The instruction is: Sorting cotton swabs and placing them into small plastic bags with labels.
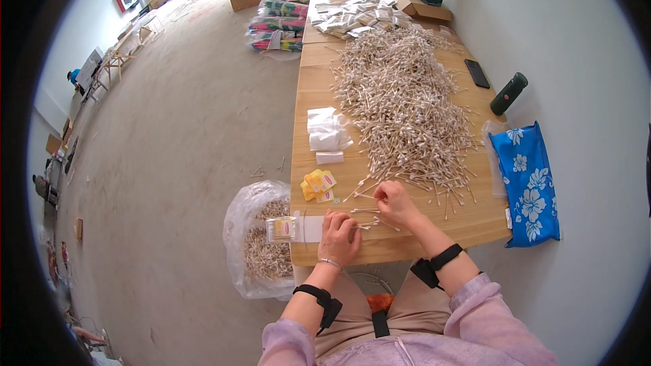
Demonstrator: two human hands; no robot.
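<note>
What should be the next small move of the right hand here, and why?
Probably the right hand should carry its pinched cotton swabs over to the left hand, which holds a small bundle. Only a few loose swabs lie between the hands, while the big pile lies just beyond.

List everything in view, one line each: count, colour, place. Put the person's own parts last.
cotton swabs: a large heap, white tips on pale sticks, along the middle of the table
table: one, light wood, long, running away from the person
small packets: a pile, white, far end of table
white bags: a few, left of the heap
yellow labels: a small stack, near left edge
filled swab packet: one, clear, at near left corner
plastic sack: one, clear, holding swabs, on floor left of table
phone: one, black, right edge
bottle: one, dark, right edge
floral bag: one, blue and white, right of table
left hand: gripping swabs
right hand: pinching swabs
</note>
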